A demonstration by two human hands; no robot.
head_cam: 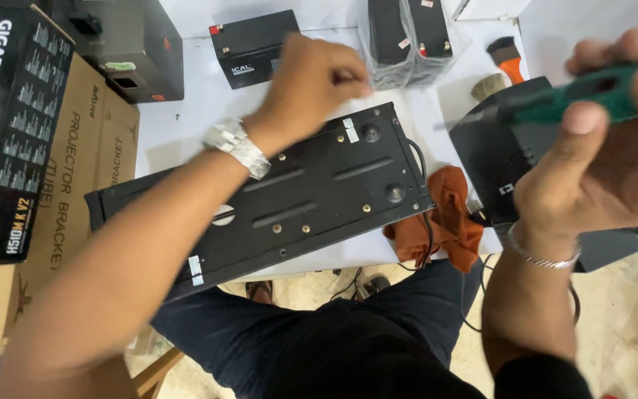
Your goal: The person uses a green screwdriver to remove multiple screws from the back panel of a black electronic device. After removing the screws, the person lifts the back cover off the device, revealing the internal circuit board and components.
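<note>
Beside the black metal case (311,199), the right hand (599,170) is blurred, its fingers hiding most of a green tool (585,100). The left hand (311,85) covers the case's far edge; the cardboard box (75,185) runs off-frame.

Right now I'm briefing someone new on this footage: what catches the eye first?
A long black device case lies bottom-up across the white table, with the left hand over its far edge. The right hand, close to the camera, grips a green-handled tool. An orange cloth sits beside the case's right end.
</note>
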